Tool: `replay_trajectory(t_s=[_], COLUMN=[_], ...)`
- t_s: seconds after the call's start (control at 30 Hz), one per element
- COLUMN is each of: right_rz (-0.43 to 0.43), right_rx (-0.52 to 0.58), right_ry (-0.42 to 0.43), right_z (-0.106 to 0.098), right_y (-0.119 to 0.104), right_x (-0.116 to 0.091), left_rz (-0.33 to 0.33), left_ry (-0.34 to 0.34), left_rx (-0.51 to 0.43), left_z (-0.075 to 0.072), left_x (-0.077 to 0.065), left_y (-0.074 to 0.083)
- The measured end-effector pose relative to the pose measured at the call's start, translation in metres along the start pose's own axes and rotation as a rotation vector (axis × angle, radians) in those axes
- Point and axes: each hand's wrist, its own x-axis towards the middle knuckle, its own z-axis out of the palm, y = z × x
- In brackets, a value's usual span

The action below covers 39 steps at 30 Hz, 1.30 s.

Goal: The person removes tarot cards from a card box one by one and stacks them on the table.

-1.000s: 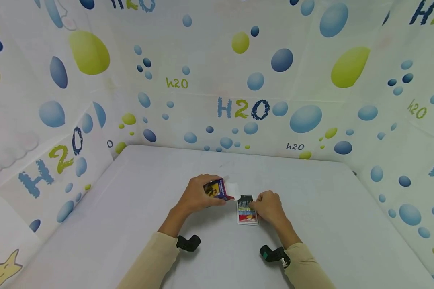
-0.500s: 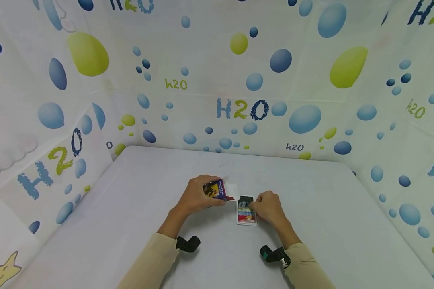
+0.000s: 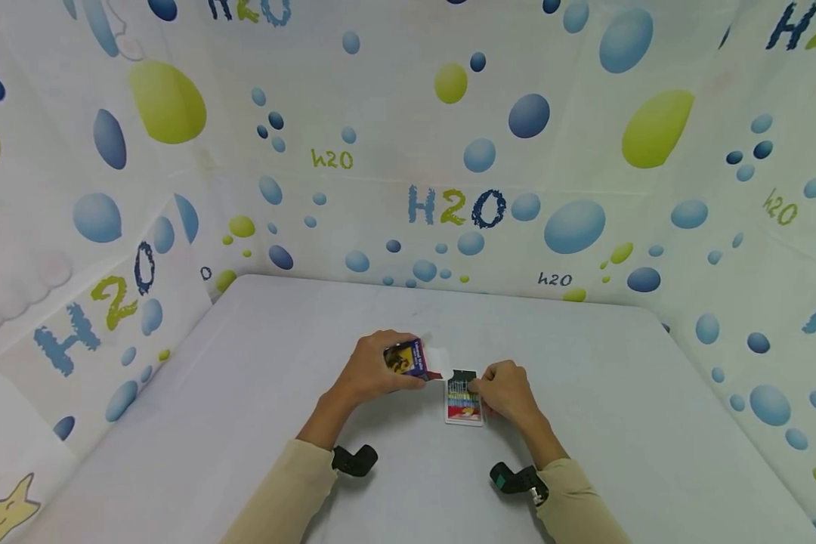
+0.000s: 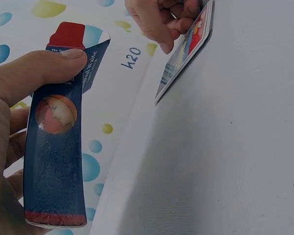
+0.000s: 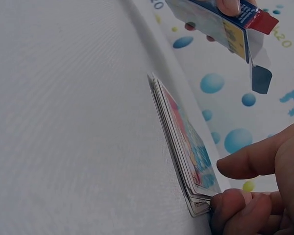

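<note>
My left hand (image 3: 370, 370) grips a dark blue and red tarot card box (image 3: 408, 358) above the table. In the left wrist view the thumb lies across the box's narrow side (image 4: 56, 161). Its end flaps stand open toward the right. A stack of tarot cards (image 3: 464, 406) lies on the table with a colourful picture face up. My right hand (image 3: 508, 391) holds the stack at its right edge. In the right wrist view its curled fingers (image 5: 245, 210) meet the stack's corner, where the edges spread slightly, and the thumb (image 5: 250, 159) is close over the top card.
A white cloth covers the table (image 3: 245, 423). Behind it rises a white backdrop (image 3: 381, 91) printed with blue and green drops. Black wrist cameras (image 3: 355, 459) sit at both sleeves. The box's white flap (image 3: 438, 361) reaches close to the stack's far edge.
</note>
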Motion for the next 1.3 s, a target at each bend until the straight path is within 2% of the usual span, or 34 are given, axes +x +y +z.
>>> replay_trajectory(t_s=[0.23,0.57,0.77,1.0,1.17,1.3], right_rz=[-0.006,-0.192,-0.275,-0.291,-0.315,-0.381], right_rx=[0.005,0.082,0.111,0.044,-0.089,-0.191], right_ry=[0.015,0.162,0.104,0.029,-0.003,0.01], right_z=[0.001,-0.005,-0.007,-0.007,-0.004,0.0], right_y=[0.001,-0.008,-0.014,-0.013,-0.003,0.002], right_x=[0.0,-0.001,-0.003,-0.004,-0.004,-0.002], left_rz=[0.004,0.025,0.012,-0.041,-0.098,-0.116], left_ry=[-0.015,-0.028,-0.055,-0.082,-0.169,-0.191], left_rx=[0.013,0.136,0.19,0.272,0.315,0.329], left_z=[0.001,-0.003,-0.005,-0.007,-0.003,-0.002], left_x=[0.0,0.001,0.0,0.002,0.002,0.003], left_y=[0.003,0.01,0.011,0.003,-0.005,-0.008])
